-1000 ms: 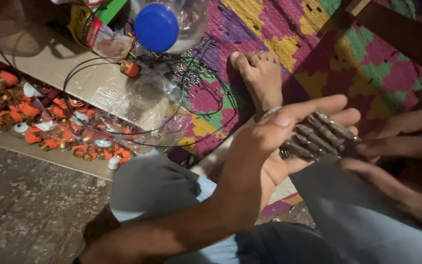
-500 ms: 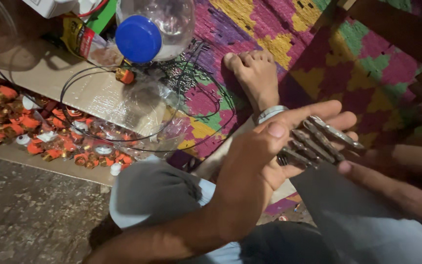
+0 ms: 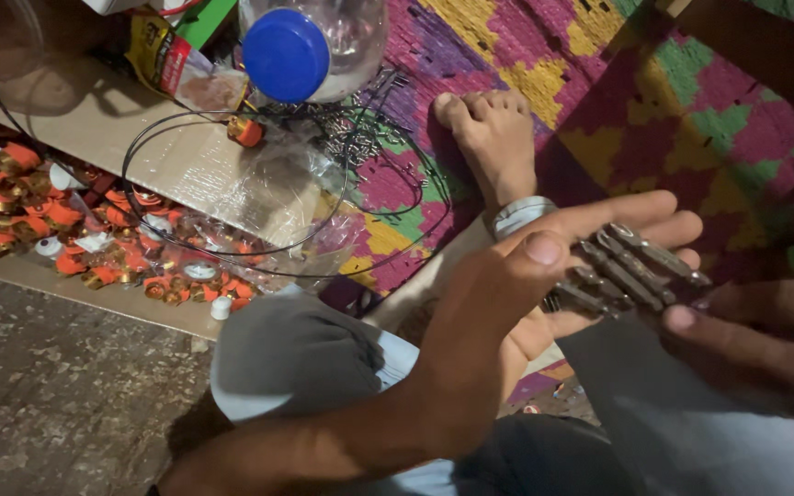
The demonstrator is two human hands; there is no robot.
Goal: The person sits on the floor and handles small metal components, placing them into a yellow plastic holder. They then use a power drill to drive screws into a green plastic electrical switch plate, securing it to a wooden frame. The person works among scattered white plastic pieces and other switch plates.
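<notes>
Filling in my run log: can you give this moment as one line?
left hand: holds bundle of metal pieces | right hand: fingers beside bundle | bare foot on patterned mat | blue-capped jar beyond

You've got dull, worn metal pieces (image 3: 631, 266) in your left hand (image 3: 544, 294); glossy blue plastic lid (image 3: 285, 55), crinkly clear plastic film (image 3: 277, 184), woven rug (image 3: 599, 83), rough stone floor (image 3: 57, 395).

Home floor workshop, patterned woven mat (image 3: 691, 119), piles of orange parts (image 3: 75, 239), coiled wire (image 3: 232, 184)
</notes>
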